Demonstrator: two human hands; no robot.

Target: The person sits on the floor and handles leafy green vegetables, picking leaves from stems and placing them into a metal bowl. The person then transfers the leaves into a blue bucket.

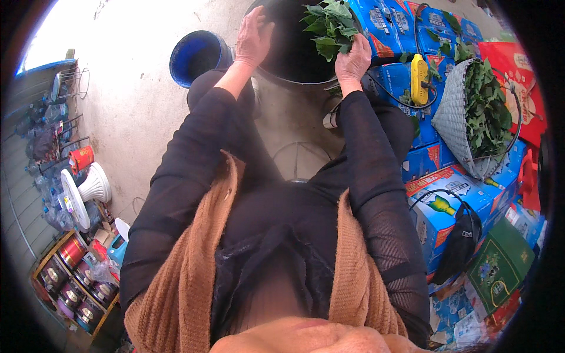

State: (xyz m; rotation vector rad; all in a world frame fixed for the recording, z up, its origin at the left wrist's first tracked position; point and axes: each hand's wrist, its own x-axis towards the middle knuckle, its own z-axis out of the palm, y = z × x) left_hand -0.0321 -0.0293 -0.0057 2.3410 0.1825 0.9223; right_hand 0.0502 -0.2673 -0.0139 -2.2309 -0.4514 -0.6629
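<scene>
A bunch of green leafy stems [329, 28] is in my right hand [354, 59], over the right side of a large dark bucket [300, 73]. The leaves spread out to the left of my fingers. At the bucket's left rim is my left hand [254, 42], its fingers bent over the opening; whether anything small is between them is hidden. The inside of the bucket looks dark, and its contents cannot be made out. To its left stands a blue bucket [176, 61]. A woven basket [454, 108] full of green leaves [487, 108] lies tilted at the right.
Blue printed cartons [430, 154] are stacked along the right, with loose leaves on them. On them lie a yellow power strip [419, 79] with a black cord and a black bag [461, 242]. A white pedestal stool [90, 187] and a shelf of boxed goods [73, 276] are at left.
</scene>
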